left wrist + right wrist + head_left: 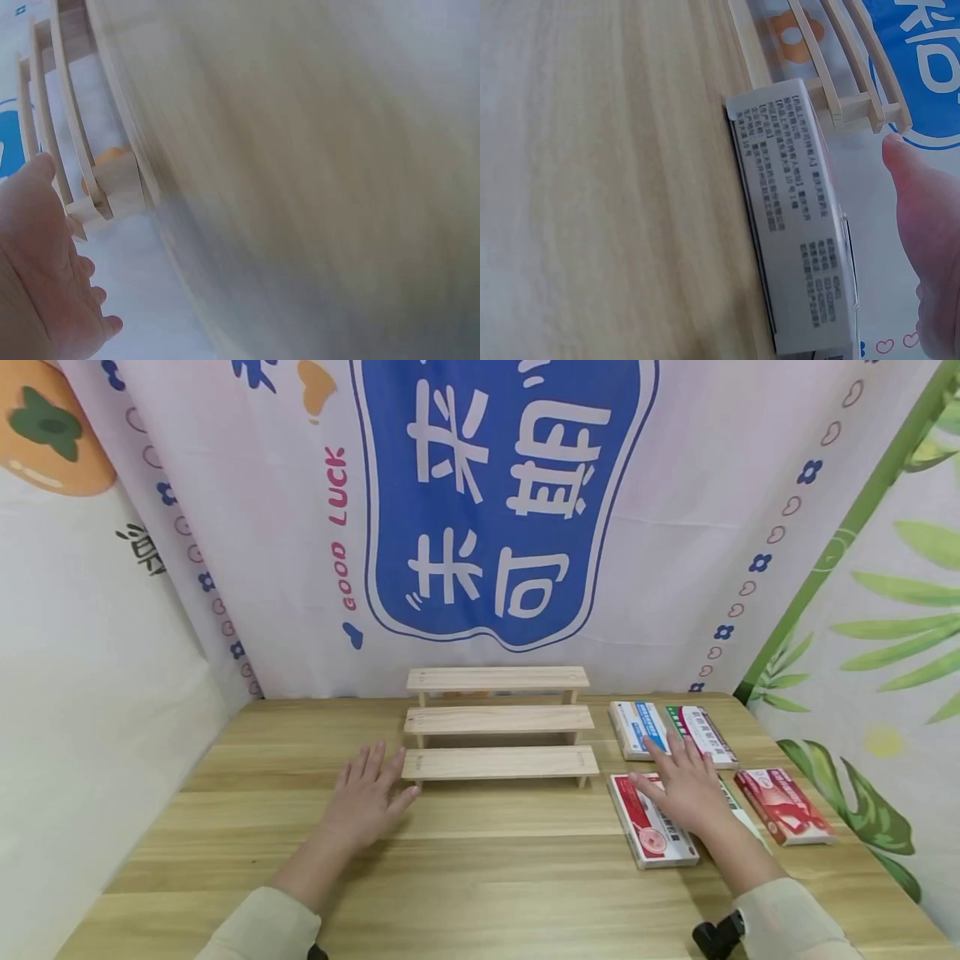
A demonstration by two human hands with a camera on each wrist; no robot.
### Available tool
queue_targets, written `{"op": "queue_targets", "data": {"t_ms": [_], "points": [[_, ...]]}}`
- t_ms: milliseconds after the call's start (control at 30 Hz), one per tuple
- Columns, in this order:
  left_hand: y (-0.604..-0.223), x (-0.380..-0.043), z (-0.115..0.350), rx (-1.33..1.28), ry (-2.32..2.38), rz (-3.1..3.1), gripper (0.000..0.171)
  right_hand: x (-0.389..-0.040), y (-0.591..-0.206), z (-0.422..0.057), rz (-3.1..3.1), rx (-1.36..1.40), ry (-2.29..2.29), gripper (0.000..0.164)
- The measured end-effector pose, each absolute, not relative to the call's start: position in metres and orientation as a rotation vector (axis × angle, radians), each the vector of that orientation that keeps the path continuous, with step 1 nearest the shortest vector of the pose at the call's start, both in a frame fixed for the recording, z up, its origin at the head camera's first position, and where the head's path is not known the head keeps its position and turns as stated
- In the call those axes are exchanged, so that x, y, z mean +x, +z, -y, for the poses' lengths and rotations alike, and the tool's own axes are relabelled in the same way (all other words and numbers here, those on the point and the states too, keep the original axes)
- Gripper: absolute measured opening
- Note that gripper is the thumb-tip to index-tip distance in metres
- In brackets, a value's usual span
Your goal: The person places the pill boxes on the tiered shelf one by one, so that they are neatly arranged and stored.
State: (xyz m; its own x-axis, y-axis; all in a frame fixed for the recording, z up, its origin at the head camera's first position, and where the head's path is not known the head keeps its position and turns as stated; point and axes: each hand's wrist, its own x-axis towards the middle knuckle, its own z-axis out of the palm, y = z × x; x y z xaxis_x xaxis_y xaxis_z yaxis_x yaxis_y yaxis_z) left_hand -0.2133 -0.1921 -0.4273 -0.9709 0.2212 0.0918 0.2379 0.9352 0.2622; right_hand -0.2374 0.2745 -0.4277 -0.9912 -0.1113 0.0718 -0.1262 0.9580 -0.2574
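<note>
A three-step light wooden rack (500,763) stands at the back middle of the table. My left hand (365,803) is just left of its lowest step, fingers spread, holding nothing. In the left wrist view the same hand shows beside the rack's steps (71,105). My right hand (688,787) is spread above several medicine boxes, gripping none; whether it touches one I cannot tell. A red-and-white box (651,822) lies below its thumb. A blue-and-white box (639,731) and a green-topped white box (702,735) lie beyond the fingers. A green-and-white box (738,810) is partly hidden by the wrist.
A red box (783,806) lies farthest right, near the wooden table's (480,893) right edge. Behind the rack hangs a printed cloth (480,510) with a blue panel. More cloth hangs along both sides of the table.
</note>
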Motion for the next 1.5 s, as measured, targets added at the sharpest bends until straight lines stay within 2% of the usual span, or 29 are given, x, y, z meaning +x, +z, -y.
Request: {"op": "queue_targets", "data": {"t_ms": [333, 567, 733, 967, 1300, 1500], "points": [[-0.425, -0.213, 0.196, -0.332, -0.490, 3.026, 0.071, -0.237, -0.428, -0.277, 3.028, 0.176, 0.424, 0.082], [-0.425, -0.216, 0.201, -0.179, -1.155, 2.941, 0.077, -0.225, -0.424, -0.297, 2.941, 0.039, 0.523, 0.077], [-0.429, -0.220, 0.201, -0.049, -1.568, 2.815, 0.068, -0.211, -0.429, -0.320, 2.859, -0.097, 0.613, 0.072], [-0.446, -0.232, 0.194, 0.019, -1.707, 2.644, 0.058, -0.191, -0.442, -0.359, 2.722, -0.207, 0.651, 0.060], [-0.462, -0.243, 0.181, 0.052, -1.665, 2.567, 0.044, -0.171, -0.450, -0.403, 2.796, -0.461, 0.694, 0.073], [-0.465, -0.243, 0.182, 0.075, -1.668, 2.531, 0.043, -0.166, -0.453, -0.415, 2.911, -0.595, 0.731, 0.086]]}}
